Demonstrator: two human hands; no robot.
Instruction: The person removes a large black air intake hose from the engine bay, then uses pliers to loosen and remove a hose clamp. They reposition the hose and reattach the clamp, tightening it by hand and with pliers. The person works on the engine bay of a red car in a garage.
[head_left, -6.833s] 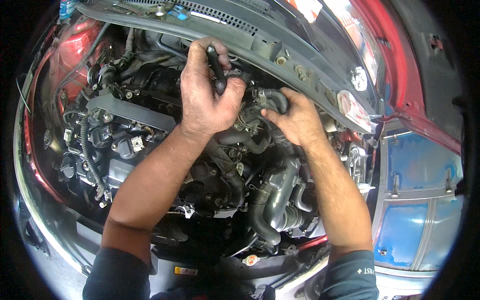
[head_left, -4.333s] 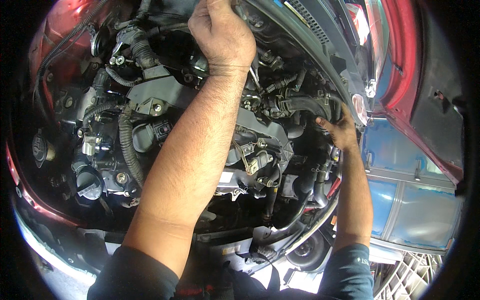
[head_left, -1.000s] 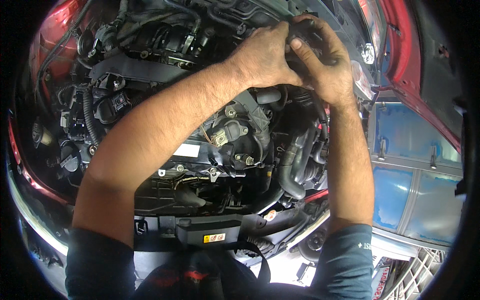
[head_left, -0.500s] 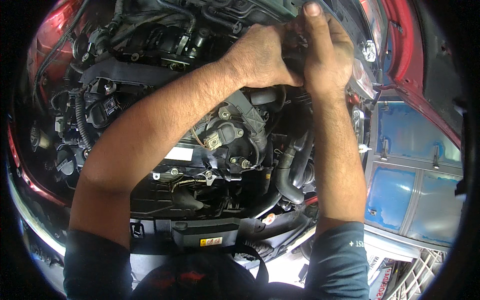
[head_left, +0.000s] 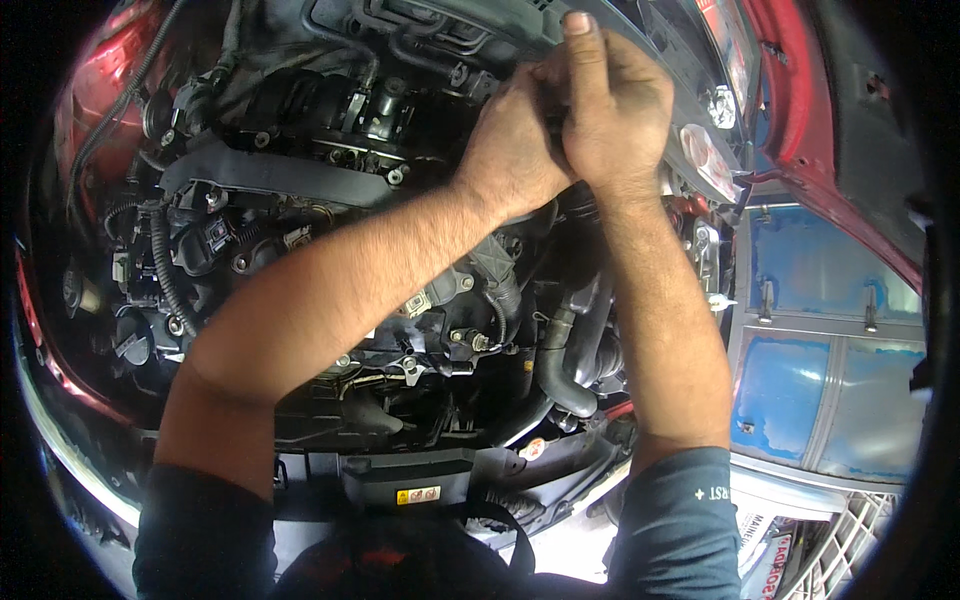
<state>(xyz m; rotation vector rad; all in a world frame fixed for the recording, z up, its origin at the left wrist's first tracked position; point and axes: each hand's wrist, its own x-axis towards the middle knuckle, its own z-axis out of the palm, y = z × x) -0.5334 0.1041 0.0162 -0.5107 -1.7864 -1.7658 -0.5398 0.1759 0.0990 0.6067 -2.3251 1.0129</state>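
Over the far right of the engine bay, my left hand (head_left: 515, 145) and my right hand (head_left: 622, 125) are brought together. My right hand has its fingers curled in and its thumb stretched up and away from me. The fingers of my left hand bend in beside it, mostly hidden behind the right hand. Something dark shows in the narrow gap between them, too covered to name. Below the hands lie black hoses and a bent grey pipe (head_left: 560, 365). An ignition coil with a pale connector (head_left: 417, 304) sits partly behind my left forearm.
A long black cover strip (head_left: 280, 172) crosses the engine at the far left. The open red hood (head_left: 795, 120) rises at the right, with blue-and-silver panels (head_left: 790, 260) beyond. A black front panel with a yellow label (head_left: 418, 495) spans the near side.
Both hands have shifted a little left and closer together, with the right thumb still up. The left elbow has come slightly inward and nearer. More of the black cover strip shows.
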